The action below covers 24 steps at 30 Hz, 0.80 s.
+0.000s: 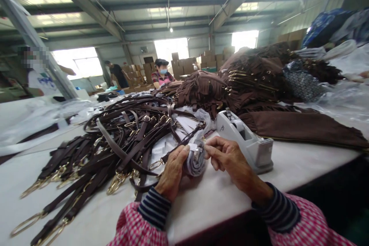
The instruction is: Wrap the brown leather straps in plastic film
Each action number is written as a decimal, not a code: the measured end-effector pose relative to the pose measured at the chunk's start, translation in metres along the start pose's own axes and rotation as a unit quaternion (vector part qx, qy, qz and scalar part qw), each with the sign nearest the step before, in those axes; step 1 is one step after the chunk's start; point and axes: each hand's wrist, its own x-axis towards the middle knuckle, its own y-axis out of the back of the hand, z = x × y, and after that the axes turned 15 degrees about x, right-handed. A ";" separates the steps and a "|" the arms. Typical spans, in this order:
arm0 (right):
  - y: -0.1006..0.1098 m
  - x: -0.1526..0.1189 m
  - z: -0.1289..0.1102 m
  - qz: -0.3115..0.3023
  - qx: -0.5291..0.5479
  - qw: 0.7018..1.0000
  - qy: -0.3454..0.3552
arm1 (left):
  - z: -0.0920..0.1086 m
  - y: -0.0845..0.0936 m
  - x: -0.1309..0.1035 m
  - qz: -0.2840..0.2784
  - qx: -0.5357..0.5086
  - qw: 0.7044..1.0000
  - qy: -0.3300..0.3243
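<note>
A rolled strap in clear plastic wrap point(196, 161) stands on its edge over the white table, with a pale strip near its top. My left hand point(175, 167) is closed round its left side, thumb on top. On the other side my right hand point(227, 157) has thumb and index finger pinched together at the bundle's upper right edge; what lies between the fingertips is too small to make out. A grey tape dispenser point(245, 138) sits just behind my right hand. Dark brown straps with gold clasps point(138, 134) are heaped to the left.
Brown fringed bags point(253, 73) are piled high behind the dispenser, and a flat brown piece point(302, 127) lies to the right. Clear plastic point(37, 119) covers the far left. The white table's point(213, 203) front edge runs below my hands. Several people are further back.
</note>
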 end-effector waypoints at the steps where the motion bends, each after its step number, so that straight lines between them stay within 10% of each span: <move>1: 0.001 -0.002 -0.003 -0.005 0.021 0.999 -0.031 | 0.000 0.000 0.000 -0.001 0.001 1.000 0.002; 24: -0.011 0.008 0.012 -0.078 0.062 0.986 -0.132 | 0.010 0.003 -0.005 0.042 0.167 0.983 -0.066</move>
